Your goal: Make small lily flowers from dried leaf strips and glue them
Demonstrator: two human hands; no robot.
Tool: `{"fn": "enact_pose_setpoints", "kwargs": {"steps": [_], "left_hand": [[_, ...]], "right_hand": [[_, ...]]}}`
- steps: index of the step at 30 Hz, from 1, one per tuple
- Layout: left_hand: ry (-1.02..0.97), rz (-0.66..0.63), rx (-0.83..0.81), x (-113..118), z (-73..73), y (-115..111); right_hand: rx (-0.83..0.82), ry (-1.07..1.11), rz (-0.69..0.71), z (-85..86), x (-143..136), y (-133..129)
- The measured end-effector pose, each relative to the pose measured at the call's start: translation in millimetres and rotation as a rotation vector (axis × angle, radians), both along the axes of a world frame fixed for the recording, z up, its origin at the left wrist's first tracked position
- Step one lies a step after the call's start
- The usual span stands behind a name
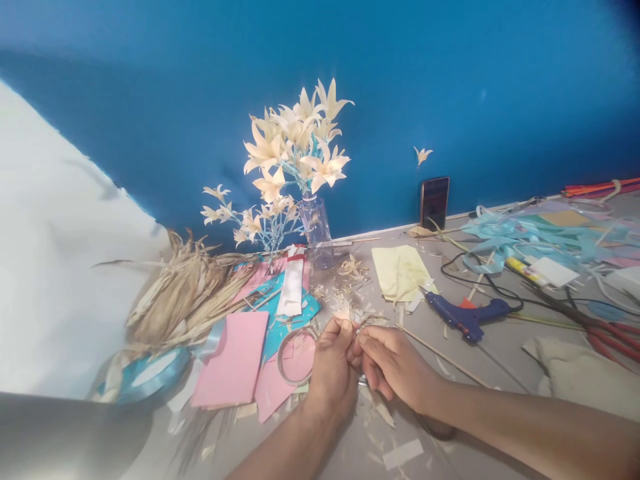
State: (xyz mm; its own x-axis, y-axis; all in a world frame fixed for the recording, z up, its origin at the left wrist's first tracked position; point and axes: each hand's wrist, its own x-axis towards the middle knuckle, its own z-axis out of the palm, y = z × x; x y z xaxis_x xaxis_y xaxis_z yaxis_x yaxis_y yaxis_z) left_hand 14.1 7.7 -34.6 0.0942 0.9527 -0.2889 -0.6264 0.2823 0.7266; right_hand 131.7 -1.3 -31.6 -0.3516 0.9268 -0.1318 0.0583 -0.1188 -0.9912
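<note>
Two hands: the left hand (334, 363) and right hand (400, 367) meet over the near middle of the table (365, 443), fingertips almost together.
Left fingers: narrow, thumb and forefinger pinched on a small pale piece (343, 315); its exact shape is too blurred to tell.
Right fingers: curled close beside the left ones; whether they grip anything, I cannot tell.
Pale piece: at the left fingertips, on the far side of the hands.
Bottle (317, 233): clear, upright, far middle, with a large bunch (300, 140) of cream flowers in it.
Small bunch (260, 223): cream flowers on blue stems, left of the bottle.
Wall (150, 120): blue, behind the flowers.
Phone (434, 203): upright at the wall, far right of the bottle.
Yellow paper (400, 270): between phone and hands.
Glue gun (467, 317): blue, lying right of the hands.
Scissors (607, 337): red-handled, at the right edge.
Ribbon (535, 230): light blue, heaped far right.
Tape roll (281, 360): just left of the left hand, over pink paper (233, 360).
Husks (173, 293): dry, piled at left.
</note>
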Motion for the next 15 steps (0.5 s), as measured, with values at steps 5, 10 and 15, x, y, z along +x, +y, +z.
{"fn": "enact_pose_setpoints", "kwargs": {"steps": [5,10,15], "left_hand": [[0.040,0.010,0.044,-2,5.5,-2],[0.168,-0.070,0.108,-5,13.7,-7],[0.144,-0.011,0.144,-6,12.7,-7]], "right_hand": [[0.008,0.051,0.022,3.4,4,3],[0.111,0.027,0.018,12.1,14,12],[0.170,-0.017,0.079,15.3,19,14]]}}
